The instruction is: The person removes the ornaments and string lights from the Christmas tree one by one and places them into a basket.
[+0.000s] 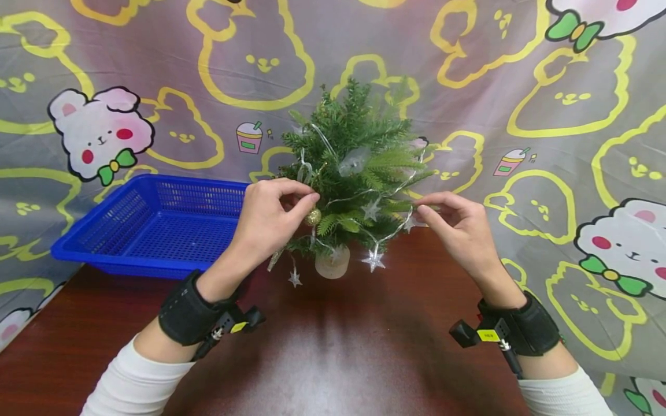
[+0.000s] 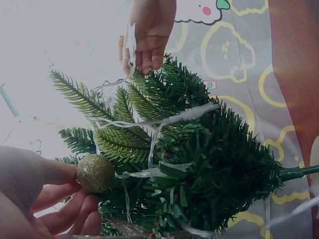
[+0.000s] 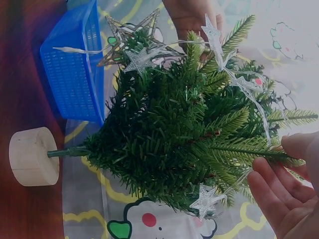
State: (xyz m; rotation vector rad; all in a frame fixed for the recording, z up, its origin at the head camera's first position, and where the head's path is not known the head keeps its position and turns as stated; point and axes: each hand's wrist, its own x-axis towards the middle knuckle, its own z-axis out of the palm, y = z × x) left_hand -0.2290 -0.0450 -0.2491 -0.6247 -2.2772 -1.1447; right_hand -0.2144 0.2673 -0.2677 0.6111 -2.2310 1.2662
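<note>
A small artificial Christmas tree (image 1: 359,144) on a pale round wooden base (image 1: 332,263) stands upright between both hands. Clear string lights (image 1: 400,186) with star-shaped lamps wind round its branches. My left hand (image 1: 273,211) is at the tree's left side, thumb and index fingertips together where the light wire meets them. Just below them hangs a glittery gold ball (image 2: 95,173), which hides part of the pinch in the left wrist view. On the right side my right hand (image 1: 458,228) pinches the light wire beside a branch tip (image 3: 279,155). A lit star lamp (image 1: 373,260) dangles low at the front.
A blue plastic basket (image 1: 122,263) sits left of the tree on the dark red-brown table (image 1: 385,341). Close behind hangs a cartoon-printed curtain (image 1: 171,52). A glittery wire star (image 3: 132,40) hangs on the tree's left side.
</note>
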